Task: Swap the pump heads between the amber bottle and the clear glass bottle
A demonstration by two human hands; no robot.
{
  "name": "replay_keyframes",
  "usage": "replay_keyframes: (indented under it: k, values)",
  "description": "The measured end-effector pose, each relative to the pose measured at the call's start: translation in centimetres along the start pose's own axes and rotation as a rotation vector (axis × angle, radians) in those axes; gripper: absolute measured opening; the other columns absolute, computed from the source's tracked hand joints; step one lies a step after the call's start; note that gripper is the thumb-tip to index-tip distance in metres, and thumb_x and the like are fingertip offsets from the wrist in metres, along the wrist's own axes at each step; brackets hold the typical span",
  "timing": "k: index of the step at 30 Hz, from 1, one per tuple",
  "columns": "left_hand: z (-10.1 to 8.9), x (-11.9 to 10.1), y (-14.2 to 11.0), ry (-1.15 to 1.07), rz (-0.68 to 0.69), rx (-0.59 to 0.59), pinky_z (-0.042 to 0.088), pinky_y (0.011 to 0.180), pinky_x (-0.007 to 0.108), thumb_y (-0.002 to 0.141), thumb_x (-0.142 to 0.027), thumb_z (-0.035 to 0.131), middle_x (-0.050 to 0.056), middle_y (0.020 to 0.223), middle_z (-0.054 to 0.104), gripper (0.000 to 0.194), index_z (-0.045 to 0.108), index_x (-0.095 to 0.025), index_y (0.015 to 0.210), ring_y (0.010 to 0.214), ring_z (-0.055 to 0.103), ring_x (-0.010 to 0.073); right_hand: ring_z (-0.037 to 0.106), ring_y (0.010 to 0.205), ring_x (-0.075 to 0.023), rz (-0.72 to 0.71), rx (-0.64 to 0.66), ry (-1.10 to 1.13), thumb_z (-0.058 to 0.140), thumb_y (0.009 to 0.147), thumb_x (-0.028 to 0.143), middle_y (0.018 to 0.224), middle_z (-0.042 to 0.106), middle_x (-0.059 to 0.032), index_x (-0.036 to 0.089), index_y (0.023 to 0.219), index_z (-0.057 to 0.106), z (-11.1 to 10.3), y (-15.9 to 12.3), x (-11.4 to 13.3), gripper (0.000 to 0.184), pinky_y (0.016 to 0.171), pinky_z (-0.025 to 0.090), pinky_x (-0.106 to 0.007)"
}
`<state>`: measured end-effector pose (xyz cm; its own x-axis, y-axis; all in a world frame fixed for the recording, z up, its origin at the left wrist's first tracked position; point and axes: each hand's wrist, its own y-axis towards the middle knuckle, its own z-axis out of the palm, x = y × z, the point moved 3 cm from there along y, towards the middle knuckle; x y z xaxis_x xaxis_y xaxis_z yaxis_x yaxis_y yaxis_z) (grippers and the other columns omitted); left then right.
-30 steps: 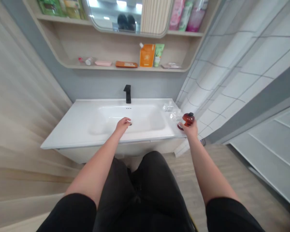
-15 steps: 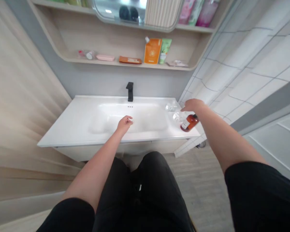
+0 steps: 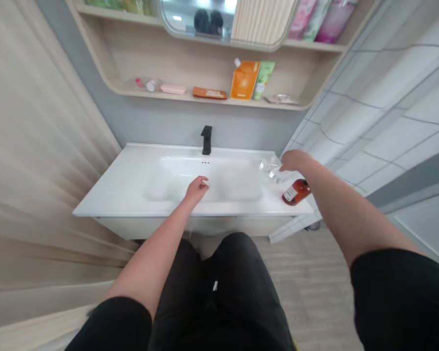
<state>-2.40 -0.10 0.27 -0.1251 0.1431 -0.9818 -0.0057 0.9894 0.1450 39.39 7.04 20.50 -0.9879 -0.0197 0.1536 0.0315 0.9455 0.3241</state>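
My left hand [image 3: 197,189] hovers over the front part of the white sink [image 3: 241,183], loosely curled, with a gap between thumb and fingers and nothing in it. At the right end of the counter, my right hand [image 3: 291,162] reaches down with its fingers drawn together at a clear container [image 3: 267,166]. The fingertips are partly hidden, and the clear shapes overlap, so their exact kind is hard to make out. An amber bottle [image 3: 296,192] with a white label and dark top stands just in front of that hand, partly behind my forearm.
A black faucet [image 3: 207,140] rises behind the sink. The wall shelf [image 3: 161,61] above carries an orange pouch [image 3: 245,80], a green tube [image 3: 263,80], a pink case [image 3: 173,89] and an orange packet [image 3: 209,93]. A curtain [image 3: 40,146] hangs left; white tiles [image 3: 373,112] line the right.
The view has shifted, so the scene sits further right. My right hand has edged slightly left over the clear containers, which now appear closer together. My left hand stays over the sink.
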Motion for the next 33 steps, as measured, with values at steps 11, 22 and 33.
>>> replay_keyframes:
  k: [11, 22, 33]
  values:
    - [0.2, -0.9, -0.8, -0.010, 0.089, 0.126, 0.057, 0.091, 0.037, 0.072, -0.029, 0.092, 0.011, 0.127, 0.080, 0.070, 0.070, -0.023, 0.139, 0.099, 0.074, 0.0219, 0.078, 0.117, -0.0325, -0.526, 0.419, -0.108, 0.088, 0.092, 0.042, 0.114, 0.086, -0.0086, 0.023, 0.115, 0.089, 1.4, -5.3, 17.1, 0.030, 0.105, 0.057, -0.039]
    - [0.7, 0.3, -0.1, -0.048, 0.046, 0.090, 0.063, 0.097, 0.052, 0.055, -0.021, 0.104, 0.010, 0.119, 0.080, 0.072, 0.072, -0.022, 0.119, 0.105, 0.076, 0.0311, 0.079, 0.120, -0.0351, -0.893, 0.409, 0.013, 0.081, 0.100, 0.025, 0.128, 0.082, -0.0165, 0.019, 0.132, 0.082, 5.9, -9.2, 24.0, 0.032, 0.105, 0.057, -0.042]
    - [0.0, 1.8, 0.9, -0.192, -0.012, 0.021, 0.060, 0.096, 0.044, 0.047, -0.019, 0.102, 0.006, 0.113, 0.078, 0.101, 0.059, -0.025, 0.138, 0.104, 0.076, 0.0284, 0.073, 0.115, -0.0262, -0.110, 0.599, 1.374, 0.101, 0.063, 0.043, 0.128, 0.076, -0.0067, 0.026, 0.135, 0.064, 18.8, -12.3, 19.6, 0.082, 0.101, 0.063, -0.041]
